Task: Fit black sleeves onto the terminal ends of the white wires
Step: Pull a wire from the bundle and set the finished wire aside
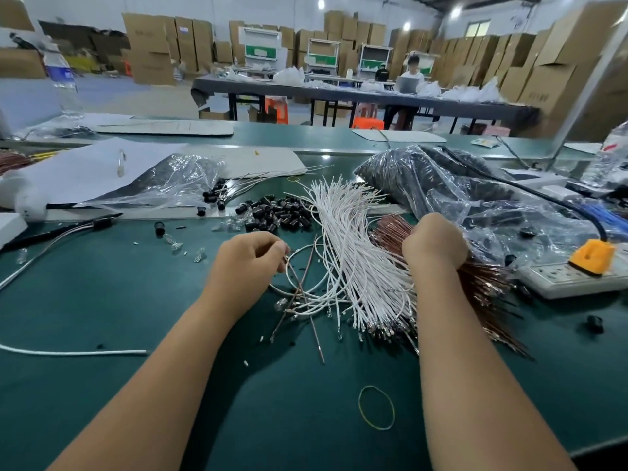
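Rubber band [376,407] nearest | left hand [245,263] fingers pinch wires | right hand [434,241] fingers grasp brown wires [482,283] beside white wires [350,246]

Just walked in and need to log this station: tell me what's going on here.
A person is working at a green bench sorting wires. The left hand pinches a looped white wire together with a thin brown one, while the right hand is curled into the brown wire bundle. A big fan of white wires lies between the hands, and the pile of black sleeves sits just beyond, untouched. No sleeve is being fitted at this moment.
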